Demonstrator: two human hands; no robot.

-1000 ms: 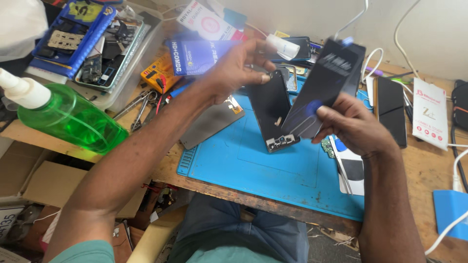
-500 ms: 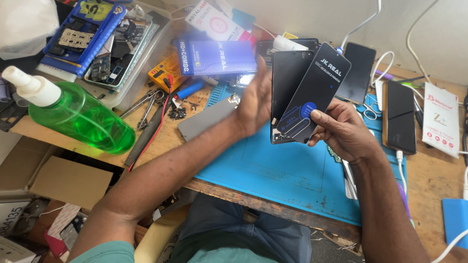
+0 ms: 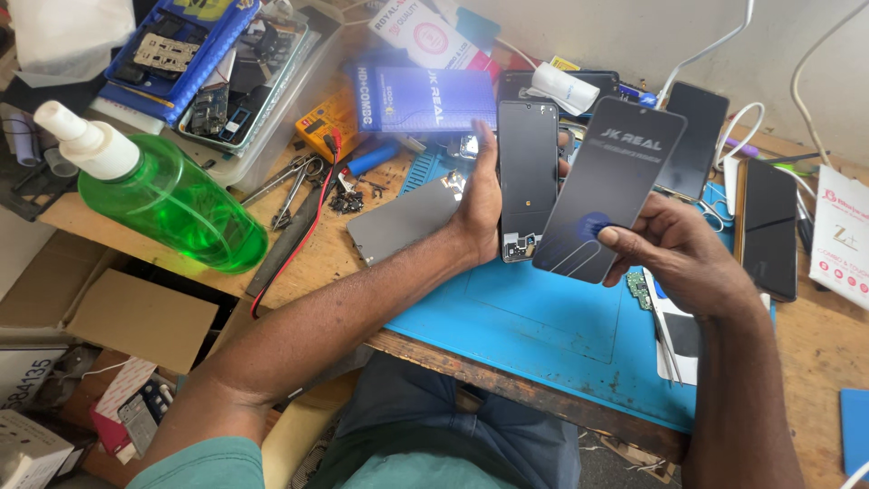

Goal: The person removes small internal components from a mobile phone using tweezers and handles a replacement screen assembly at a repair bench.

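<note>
My left hand holds a black phone screen assembly upright by its left edge, above the blue work mat. My right hand grips a dark protective film sheet with printed lettering, thumb pressed on its blue tab. The sheet stands just right of the screen, the two nearly edge to edge. A grey metal back plate lies flat on the mat under my left wrist.
A green spray bottle lies at the left on the wooden bench. Tweezers and small tools sit beside it. A blue box, trays of parts, several dark phones and white cables crowd the back and right.
Both hands have lifted and turned the screen and the film sheet upright, side by side. The sheet has come off the front of the screen and now stands to its right.
</note>
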